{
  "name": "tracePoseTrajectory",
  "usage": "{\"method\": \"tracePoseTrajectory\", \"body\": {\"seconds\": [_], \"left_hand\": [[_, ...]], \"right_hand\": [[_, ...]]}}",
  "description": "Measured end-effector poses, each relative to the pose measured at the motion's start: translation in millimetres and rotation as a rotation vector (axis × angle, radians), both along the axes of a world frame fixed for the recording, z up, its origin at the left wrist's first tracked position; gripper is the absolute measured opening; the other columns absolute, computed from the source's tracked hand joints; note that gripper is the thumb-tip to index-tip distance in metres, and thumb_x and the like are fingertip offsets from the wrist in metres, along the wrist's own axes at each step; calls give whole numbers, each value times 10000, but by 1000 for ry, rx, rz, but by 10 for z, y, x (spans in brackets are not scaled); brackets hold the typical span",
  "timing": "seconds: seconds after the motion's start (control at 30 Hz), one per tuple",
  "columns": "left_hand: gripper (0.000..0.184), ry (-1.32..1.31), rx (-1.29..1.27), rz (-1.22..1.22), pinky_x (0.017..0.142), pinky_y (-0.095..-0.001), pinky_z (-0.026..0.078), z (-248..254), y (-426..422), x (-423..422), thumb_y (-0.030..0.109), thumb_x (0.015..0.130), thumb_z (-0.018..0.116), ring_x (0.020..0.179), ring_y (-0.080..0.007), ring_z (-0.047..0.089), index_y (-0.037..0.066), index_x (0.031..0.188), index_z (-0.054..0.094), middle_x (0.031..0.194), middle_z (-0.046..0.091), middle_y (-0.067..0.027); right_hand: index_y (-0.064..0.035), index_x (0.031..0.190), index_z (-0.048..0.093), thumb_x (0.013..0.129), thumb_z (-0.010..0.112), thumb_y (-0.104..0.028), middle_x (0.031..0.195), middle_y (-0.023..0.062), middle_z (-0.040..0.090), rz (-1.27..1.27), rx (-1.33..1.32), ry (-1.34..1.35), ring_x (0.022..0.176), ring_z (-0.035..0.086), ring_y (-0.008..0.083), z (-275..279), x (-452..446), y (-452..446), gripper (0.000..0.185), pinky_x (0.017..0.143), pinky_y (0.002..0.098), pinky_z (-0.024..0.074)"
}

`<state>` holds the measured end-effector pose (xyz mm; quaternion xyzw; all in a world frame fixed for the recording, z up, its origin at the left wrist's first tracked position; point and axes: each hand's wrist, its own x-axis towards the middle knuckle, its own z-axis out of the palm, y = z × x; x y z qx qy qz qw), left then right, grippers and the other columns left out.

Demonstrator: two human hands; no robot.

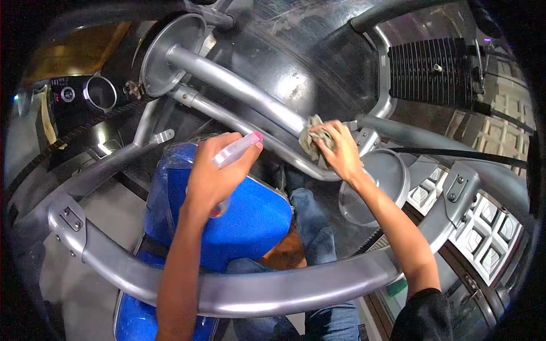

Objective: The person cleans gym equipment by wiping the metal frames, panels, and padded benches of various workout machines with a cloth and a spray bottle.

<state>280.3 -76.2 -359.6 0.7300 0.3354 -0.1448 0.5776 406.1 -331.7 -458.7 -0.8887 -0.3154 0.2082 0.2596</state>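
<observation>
My left hand [219,167] is wrapped round a clear spray bottle [236,150] with a pink nozzle tip, held above a blue padded seat [244,219]. To the right, my right hand [336,149] grips a crumpled grey-beige cloth [311,139]. The cloth touches the lower end of a thick silver tube [239,85], which slants down from a round grey disc [175,54]. A thinner silver tube [244,128] runs alongside it. The palm side of my left hand is partly hidden.
A curved silver bar [296,290] crosses below both forearms. Another round disc [375,187] lies beside my right wrist. At the upper right stands a black weight stack [429,71]. A black panel with a dial [68,94] is at the left; white patterned panels [486,233] are at the right.
</observation>
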Motion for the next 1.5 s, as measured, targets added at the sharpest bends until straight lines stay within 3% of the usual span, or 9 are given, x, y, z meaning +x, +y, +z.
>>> {"method": "tracePoseTrajectory", "body": {"seconds": [0.1, 0.23, 0.33, 0.5, 0.7, 0.83, 1.0, 1.17, 1.5], "left_hand": [[246, 16, -46, -13, 396, -231, 374, -189, -140, 21, 294, 896, 684, 459, -51, 496, 58, 825, 689, 629, 577, 20], [325, 121, -115, 85, 400, -250, 397, -280, -258, 222, 337, 857, 708, 451, -85, 504, 12, 853, 700, 666, 602, -16], [378, 167, -95, 122, 452, -286, 465, -313, -315, 261, 370, 802, 694, 513, -118, 577, -2, 852, 737, 657, 638, -42], [315, 177, -88, 205, 406, -261, 407, -324, -403, 253, 317, 833, 710, 436, -107, 503, 3, 859, 707, 673, 615, -37], [304, 261, 6, 58, 381, -272, 390, -431, -484, 317, 318, 826, 701, 418, -105, 492, 14, 836, 709, 646, 604, -30], [367, 272, -110, 147, 439, -278, 455, -376, -454, 398, 370, 790, 708, 509, -127, 585, 5, 748, 713, 624, 636, -44], [408, 246, -102, 51, 427, -291, 440, -318, -381, 445, 390, 776, 709, 466, -129, 549, -17, 748, 696, 628, 624, -45], [419, 325, -96, -27, 434, -315, 436, -233, -259, 394, 405, 768, 706, 483, -146, 562, -10, 714, 674, 631, 624, -56], [386, 437, -192, -174, 428, -311, 437, -145, -75, 307, 376, 779, 703, 481, -160, 555, 2, 695, 659, 635, 618, -65]], "right_hand": [[-100, 1112, 640, 885, 617, -287, 1089, 107, 599, -3, -38, -19, 1050, 550, 329, -136, 148, 296, 295, 908, 437, 472], [-90, 1140, 642, 894, 593, -357, 1083, 147, 652, -12, -8, 51, 1013, 593, 367, -247, 283, 395, 367, 921, 447, 472], [-47, 1202, 636, 872, 595, -467, 1203, 171, 641, -66, -70, 114, 1123, 591, 380, -283, 293, 176, 536, 956, 449, 469], [-38, 1203, 635, 884, 564, -440, 1211, 197, 631, -128, -250, 267, 1140, 578, 388, -205, 341, -434, 518, 974, 456, 459], [-13, 1273, 574, 887, 483, -479, 1262, 182, 585, -87, -284, 296, 1199, 537, 357, -305, 340, -572, 612, 1016, 419, 425], [9, 1312, 518, 899, 499, -439, 1226, 190, 575, 56, -315, 234, 1240, 502, 342, -79, 282, -360, 609, 1037, 422, 414], [-20, 1266, 558, 915, 521, -429, 1274, 192, 583, 105, -118, 203, 1214, 539, 350, -351, 398, 199, 540, 1025, 434, 432], [-77, 1195, 631, 908, 493, -460, 1108, 223, 661, 59, -170, 281, 1045, 624, 399, -262, 487, 869, 499, 923, 460, 491], [-138, 1151, 694, 941, 431, -545, 1033, 222, 687, 62, -425, 447, 1000, 643, 402, -246, 501, -375, 529, 892, 467, 488]]}}
